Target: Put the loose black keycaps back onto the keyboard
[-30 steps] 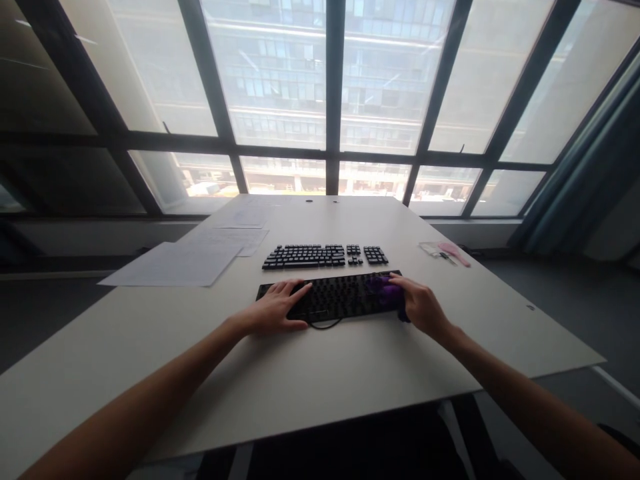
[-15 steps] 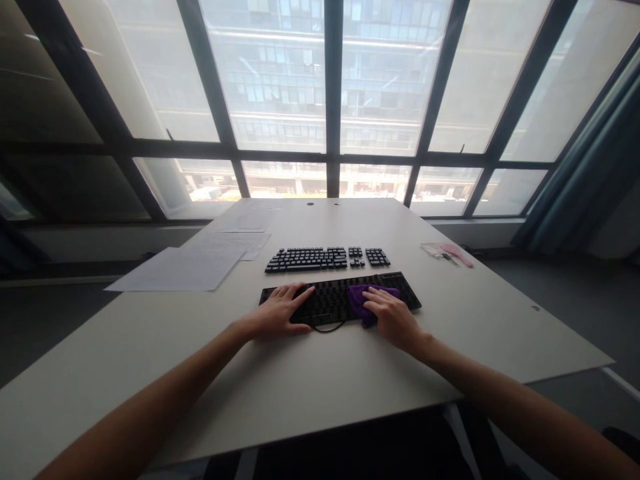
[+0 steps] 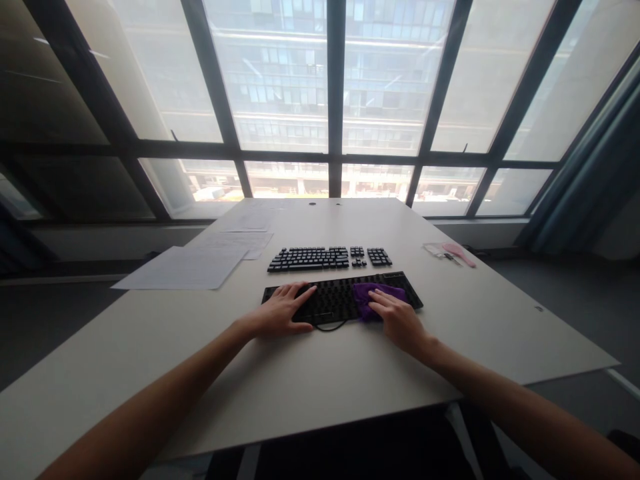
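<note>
A black keyboard base [image 3: 340, 300] lies on the white table [image 3: 310, 373] in front of me. My left hand [image 3: 280, 312] rests flat on its left end, fingers spread. My right hand [image 3: 397, 320] presses a purple cloth [image 3: 375, 293] onto the right half of the keyboard. Behind it, sets of removed black keycaps [image 3: 327, 258] are laid out in keyboard order on the table.
Sheets of paper [image 3: 185, 268] lie at the left of the table. A pink brush and small tools [image 3: 453, 253] sit at the right. A black cable loops at the keyboard's near edge [image 3: 330, 327]. Large windows stand behind the table.
My right hand has slid the purple cloth from the keyboard's right end leftward toward its middle-right. My left hand has stayed on the left end.
</note>
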Available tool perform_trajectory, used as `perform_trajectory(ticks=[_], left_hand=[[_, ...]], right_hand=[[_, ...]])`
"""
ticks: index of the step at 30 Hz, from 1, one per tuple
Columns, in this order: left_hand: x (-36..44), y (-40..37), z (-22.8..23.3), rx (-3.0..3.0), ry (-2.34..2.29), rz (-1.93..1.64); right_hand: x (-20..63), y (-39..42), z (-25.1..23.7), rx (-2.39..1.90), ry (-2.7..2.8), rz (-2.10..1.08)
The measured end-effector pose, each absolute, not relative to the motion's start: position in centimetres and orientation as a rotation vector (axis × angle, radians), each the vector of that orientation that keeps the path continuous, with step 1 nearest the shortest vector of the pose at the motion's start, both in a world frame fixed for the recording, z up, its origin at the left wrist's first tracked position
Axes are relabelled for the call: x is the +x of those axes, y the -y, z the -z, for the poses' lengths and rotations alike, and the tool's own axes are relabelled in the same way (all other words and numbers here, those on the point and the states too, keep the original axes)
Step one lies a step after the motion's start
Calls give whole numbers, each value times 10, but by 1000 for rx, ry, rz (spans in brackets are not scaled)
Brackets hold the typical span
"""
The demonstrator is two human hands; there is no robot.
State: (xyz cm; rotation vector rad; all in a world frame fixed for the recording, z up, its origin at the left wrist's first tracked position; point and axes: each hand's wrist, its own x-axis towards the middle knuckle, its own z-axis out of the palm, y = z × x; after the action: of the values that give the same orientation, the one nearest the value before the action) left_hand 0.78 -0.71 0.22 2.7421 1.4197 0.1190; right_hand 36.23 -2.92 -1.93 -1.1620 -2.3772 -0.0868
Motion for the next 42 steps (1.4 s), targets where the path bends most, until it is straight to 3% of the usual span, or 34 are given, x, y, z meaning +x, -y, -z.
perform_trajectory(ticks=[5, 10, 16, 21, 31, 37, 42], left_hand=[[11, 9, -7, 2720, -1436, -118], [8, 8, -5, 2738, -1417, -133], [8, 8, -2, 2747, -1425, -139], [1, 10, -10, 2714, -1413, -74], [-64, 12, -26, 2422, -1480, 102], [-68, 11, -25, 2361, -1472, 43], [-73, 7, -17, 2340, -1482, 45]], right_hand=[[373, 14, 9, -1389, 2020, 18], [329, 7, -9, -1250, 1920, -106], [262, 5, 2, -909, 2301, -168], [265, 4, 18, -839, 2462, -179], [243, -13, -16, -1233, 1942, -377], [165, 3, -12, -849, 2236, -363], [152, 18, 6, -556, 2594, -290]])
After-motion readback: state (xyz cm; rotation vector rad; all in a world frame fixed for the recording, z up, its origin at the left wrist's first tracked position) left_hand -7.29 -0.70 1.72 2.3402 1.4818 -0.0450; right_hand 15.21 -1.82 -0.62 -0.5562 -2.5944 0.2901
